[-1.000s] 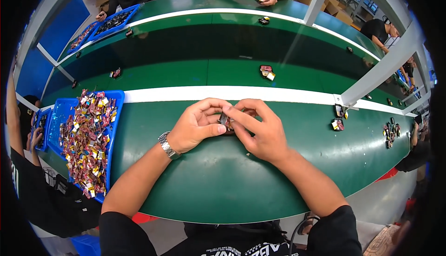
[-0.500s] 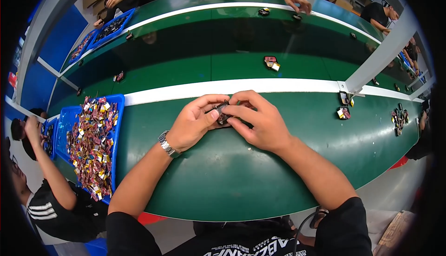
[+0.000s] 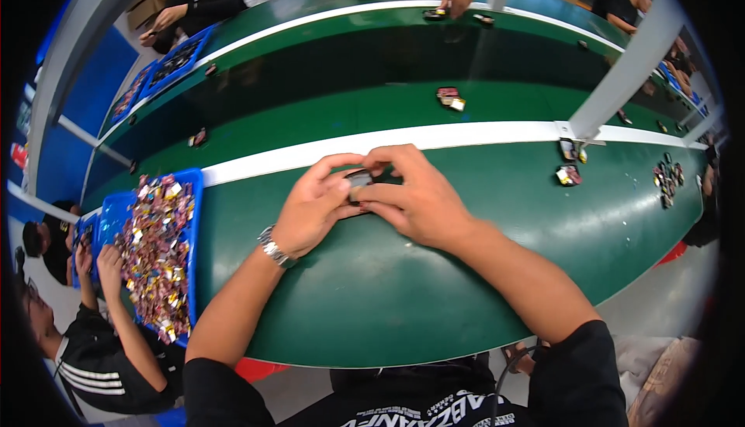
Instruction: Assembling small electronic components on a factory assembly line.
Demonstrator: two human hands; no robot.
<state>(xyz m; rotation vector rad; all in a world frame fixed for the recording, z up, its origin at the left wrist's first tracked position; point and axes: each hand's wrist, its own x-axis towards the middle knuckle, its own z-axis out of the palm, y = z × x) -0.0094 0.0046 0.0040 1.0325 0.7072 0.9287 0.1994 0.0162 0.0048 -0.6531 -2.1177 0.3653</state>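
A small black plastic casing (image 3: pixel 358 179) is held between both hands above the green tabletop, its smooth greyish face partly showing. My left hand (image 3: pixel 309 214), with a metal watch at the wrist, grips it from the left, thumb on top. From the right, my right hand (image 3: pixel 423 200) closes its fingers round the casing's other side. Fingers cover most of the piece, so its inside cannot be made out. To the left of my forearm stands a blue tray (image 3: pixel 197 256) heaped with small reddish circuit boards (image 3: pixel 159 245) bearing silver and yellow parts.
Past a white ledge (image 3: pixel 310 150) runs a green conveyor belt (image 3: pixel 372 109) carrying several small assemblies (image 3: pixel 450 99). Some casings with boards (image 3: pixel 568 175) lie at right, beside a grey post (image 3: pixel 621 70). A loose cluster (image 3: pixel 667 180) sits farther right. Co-workers are at left and across.
The casing has turned between my fingers and shows a smoother face. Across the belt, a co-worker's hand has moved left to another piece. The co-worker at left has brought a hand down by the tray.
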